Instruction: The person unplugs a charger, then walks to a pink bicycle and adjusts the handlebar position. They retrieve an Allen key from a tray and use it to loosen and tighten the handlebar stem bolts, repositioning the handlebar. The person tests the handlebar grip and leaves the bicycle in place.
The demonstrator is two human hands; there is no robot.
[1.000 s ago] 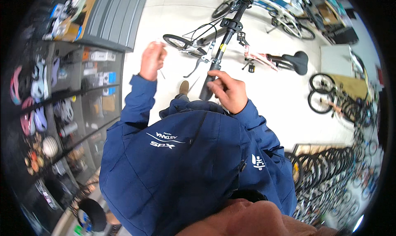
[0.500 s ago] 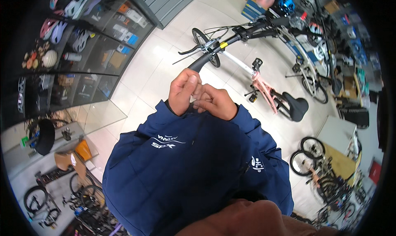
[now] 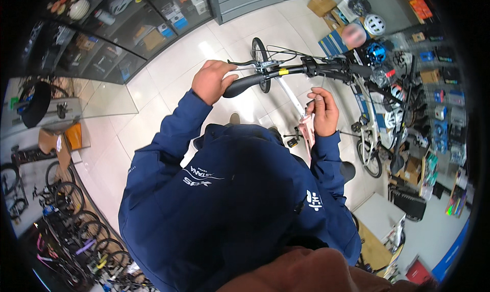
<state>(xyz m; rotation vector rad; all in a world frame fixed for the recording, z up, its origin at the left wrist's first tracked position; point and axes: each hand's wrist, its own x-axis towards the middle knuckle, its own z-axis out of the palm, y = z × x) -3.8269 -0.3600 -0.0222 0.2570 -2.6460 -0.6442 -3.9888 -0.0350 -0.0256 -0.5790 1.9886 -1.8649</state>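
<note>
A bicycle with a white and pink frame (image 3: 290, 95) stands ahead of me, its black handlebar (image 3: 293, 70) running across. My left hand (image 3: 210, 83) is at the outer end of the black left grip (image 3: 244, 84). Its fingers stretch toward the brake lever (image 3: 242, 63), with the thumb apart from them beside the grip; whether it touches the grip is unclear. Below the bar, over the frame, my right hand (image 3: 325, 112) is raised with bent fingers and thumb together. Something small and dark shows by its fingertips, too small to name.
Glass cabinets (image 3: 140, 29) stand at the far left, near a grey shutter-like panel (image 3: 250, 1). Another white bicycle (image 3: 368, 149) is on the right, beside shelves of accessories (image 3: 439, 118). Several bicycles (image 3: 76, 210) crowd the lower left. Cardboard boxes (image 3: 321, 5) and helmets (image 3: 374, 24) lie at the back.
My hands were together near the grip's end and have parted. The left moved slightly up and left; the right went out to the right. The view has also shifted.
</note>
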